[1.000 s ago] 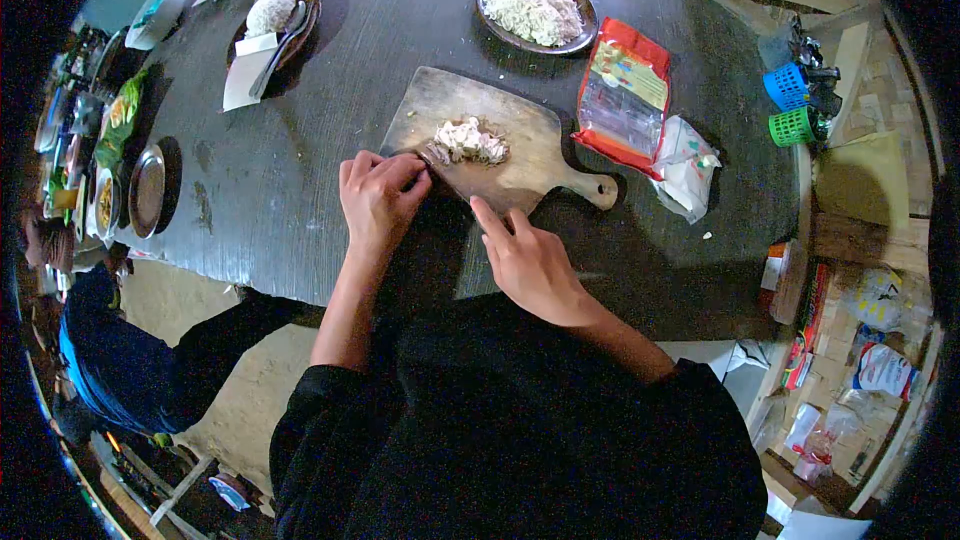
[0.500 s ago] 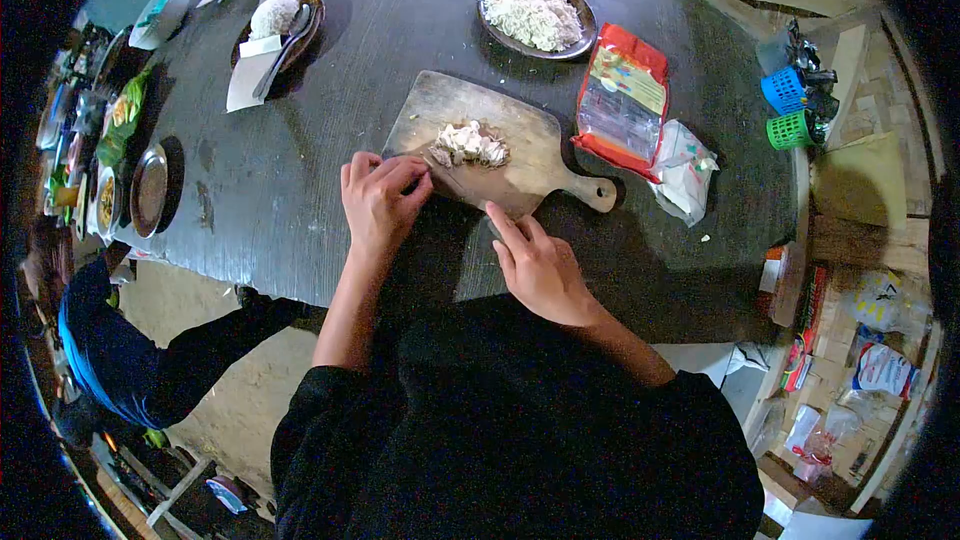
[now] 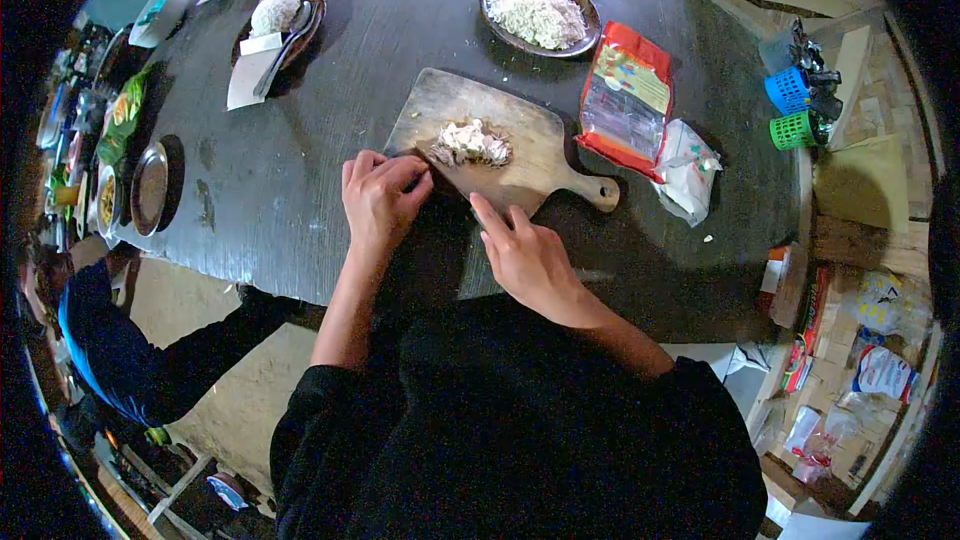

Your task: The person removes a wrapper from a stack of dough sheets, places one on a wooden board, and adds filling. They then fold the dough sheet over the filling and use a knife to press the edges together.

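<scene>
1. Beyond the cutting board (image 3: 535, 140), far left, a plate (image 3: 319, 22) is carrying a white mound (image 3: 275, 14).
2. At the board's near-left edge, the left hand (image 3: 378, 202) is pinching its fingertips together, apparently for steadying; whatever they may be clamping is hidden.
3. On the board's middle, chopped pale meat (image 3: 472, 144) is lying heaped, probably for containment.
4. At the board's near edge, the right hand (image 3: 535, 265) is extending its index finger, perhaps for guiding a blade; I cannot tell whether its grip is closed, its palm side being hidden.
5. Right of the board, a red packet (image 3: 628, 90) is partly overlapping a crumpled bag (image 3: 688, 175), whose contents are staying unreadable.
</scene>
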### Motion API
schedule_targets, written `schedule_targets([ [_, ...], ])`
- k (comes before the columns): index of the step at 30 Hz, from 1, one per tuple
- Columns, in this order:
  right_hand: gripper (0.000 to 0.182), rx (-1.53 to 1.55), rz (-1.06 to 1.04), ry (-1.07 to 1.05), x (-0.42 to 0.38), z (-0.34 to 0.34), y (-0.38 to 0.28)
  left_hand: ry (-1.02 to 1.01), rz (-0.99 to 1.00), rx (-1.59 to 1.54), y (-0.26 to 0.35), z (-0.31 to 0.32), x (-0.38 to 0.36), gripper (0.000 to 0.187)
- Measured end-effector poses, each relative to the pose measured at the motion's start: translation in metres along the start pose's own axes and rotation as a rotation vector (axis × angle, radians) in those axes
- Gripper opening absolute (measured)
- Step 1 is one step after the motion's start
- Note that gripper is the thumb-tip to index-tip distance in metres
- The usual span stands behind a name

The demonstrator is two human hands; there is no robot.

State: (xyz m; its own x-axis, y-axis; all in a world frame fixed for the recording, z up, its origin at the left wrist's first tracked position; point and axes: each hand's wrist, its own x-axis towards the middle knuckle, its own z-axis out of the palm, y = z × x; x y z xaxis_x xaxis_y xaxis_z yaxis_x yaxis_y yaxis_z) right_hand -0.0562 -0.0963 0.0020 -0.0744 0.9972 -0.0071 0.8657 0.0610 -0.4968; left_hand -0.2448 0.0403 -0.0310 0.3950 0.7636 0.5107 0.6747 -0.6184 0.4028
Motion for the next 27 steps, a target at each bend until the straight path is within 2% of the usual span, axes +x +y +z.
schedule_targets([
  [8, 0.056, 0.073, -0.016, 0.116, -0.012, -0.001, 0.015, -0.014, -0.022, 0.005, 0.002, 0.000, 0.000, 0.013],
  [17, 0.059, 0.042, -0.028, -0.004, -0.014, -0.006, 0.005, 0.003, 0.001, -0.002, -0.002, 0.002, -0.001, 0.011],
  [27, 0.059, -0.023, -0.053, 0.065, -0.005, 0.002, 0.005, 0.019, 0.028, 0.017, -0.001, 0.002, -0.001, 0.010],
])
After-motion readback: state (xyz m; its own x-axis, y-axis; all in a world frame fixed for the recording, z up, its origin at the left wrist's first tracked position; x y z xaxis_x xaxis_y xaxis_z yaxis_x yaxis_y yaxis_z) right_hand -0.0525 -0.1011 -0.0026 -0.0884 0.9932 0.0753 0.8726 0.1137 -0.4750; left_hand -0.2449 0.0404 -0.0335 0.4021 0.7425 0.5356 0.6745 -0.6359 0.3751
